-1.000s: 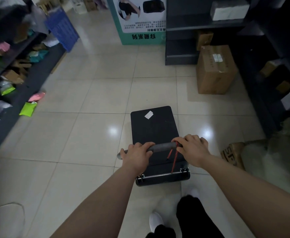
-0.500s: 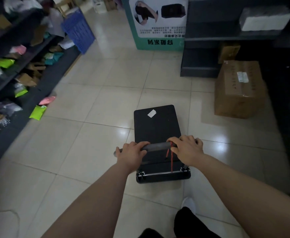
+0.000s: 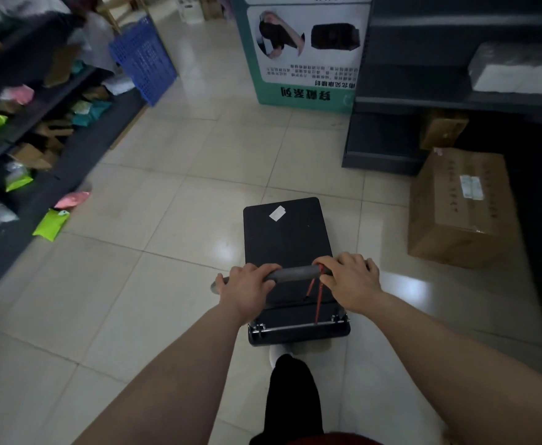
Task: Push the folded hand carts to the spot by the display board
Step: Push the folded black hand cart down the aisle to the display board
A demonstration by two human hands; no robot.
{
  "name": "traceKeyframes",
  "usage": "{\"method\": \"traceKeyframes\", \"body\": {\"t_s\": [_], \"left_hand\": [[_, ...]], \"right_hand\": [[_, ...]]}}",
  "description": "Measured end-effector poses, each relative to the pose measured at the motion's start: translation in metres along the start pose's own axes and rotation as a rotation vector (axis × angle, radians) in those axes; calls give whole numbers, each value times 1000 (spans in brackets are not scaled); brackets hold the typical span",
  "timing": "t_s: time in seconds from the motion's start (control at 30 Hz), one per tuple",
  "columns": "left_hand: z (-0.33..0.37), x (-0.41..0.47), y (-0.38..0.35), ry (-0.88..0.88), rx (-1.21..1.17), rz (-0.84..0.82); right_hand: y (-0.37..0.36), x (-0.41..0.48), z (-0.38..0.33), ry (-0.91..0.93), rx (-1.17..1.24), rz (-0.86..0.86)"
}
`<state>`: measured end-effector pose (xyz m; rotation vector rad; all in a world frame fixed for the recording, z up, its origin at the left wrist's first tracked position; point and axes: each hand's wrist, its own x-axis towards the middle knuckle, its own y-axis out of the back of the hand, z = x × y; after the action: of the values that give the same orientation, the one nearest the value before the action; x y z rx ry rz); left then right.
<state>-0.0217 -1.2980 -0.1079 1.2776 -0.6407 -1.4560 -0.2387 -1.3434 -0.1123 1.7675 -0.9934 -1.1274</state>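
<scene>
A black hand cart (image 3: 287, 239) with a flat platform and a white sticker rolls on the tiled floor just ahead of me. Its grey padded handle bar (image 3: 295, 273) runs across in front of me, with red cords hanging from it. My left hand (image 3: 247, 285) grips the bar's left end and my right hand (image 3: 348, 279) grips its right end. The green and white display board (image 3: 305, 49) stands upright on the floor ahead, beyond the cart and a little to its right.
Dark shelving (image 3: 22, 130) full of coloured packets lines the left side, with a green packet (image 3: 51, 224) on the floor. A blue crate (image 3: 144, 59) leans at far left. A dark shelf unit (image 3: 423, 91) and a large cardboard box (image 3: 459, 203) stand on the right.
The cart and I have moved forward along the aisle. The display board and cardboard box are nearer and larger. Both hands keep their grip on the handle bar.
</scene>
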Motion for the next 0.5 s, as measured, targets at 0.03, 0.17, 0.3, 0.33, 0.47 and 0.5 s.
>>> {"method": "traceKeyframes", "body": {"t_s": [0.03, 0.17, 0.3, 0.33, 0.47, 0.5], "left_hand": [[2, 17, 6, -5, -3, 6], [13, 89, 28, -37, -10, 8], [15, 159, 58, -57, 4, 7], [14, 174, 66, -66, 15, 3], [11, 237, 94, -98, 47, 7], [11, 254, 102, -103, 55, 5]], "right_hand": [[7, 17, 2, -4, 1, 3], [38, 89, 11, -36, 23, -25], [62, 157, 12, -55, 41, -25], [67, 171, 12, -51, 33, -20], [81, 229, 14, -27, 28, 29], [84, 246, 15, -14, 31, 46]]}}
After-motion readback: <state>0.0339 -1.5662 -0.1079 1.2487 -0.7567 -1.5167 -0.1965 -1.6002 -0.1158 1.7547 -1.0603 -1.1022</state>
